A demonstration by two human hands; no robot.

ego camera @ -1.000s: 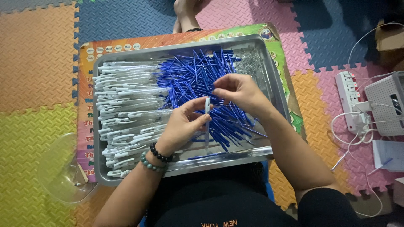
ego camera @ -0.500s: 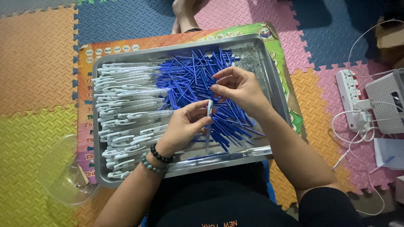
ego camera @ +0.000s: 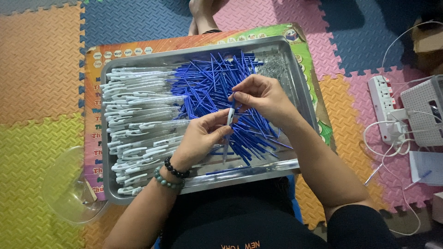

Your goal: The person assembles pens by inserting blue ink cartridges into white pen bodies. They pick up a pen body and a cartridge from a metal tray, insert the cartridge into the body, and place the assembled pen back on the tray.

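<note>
Left hand [ego camera: 198,138] gripped a white pen barrel [ego camera: 229,117]; right hand [ego camera: 260,94] pinched a blue refill [ego camera: 234,99] just above it. Steel tray [ego camera: 295,74] beneath: many barrels and refills remained loose.

I see a clear plastic bowl [ego camera: 69,193] at the tray's left, a white power strip [ego camera: 385,108] with cables and a grey basket [ego camera: 427,110] on my right.

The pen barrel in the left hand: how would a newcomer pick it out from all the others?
Find the metal tray on the person's lap, with white pen barrels piled left and blue refills in the middle. Over the tray's near half, the left hand pinches one pen barrel. Unlike the rest, it stands upright, off the pile.
</note>
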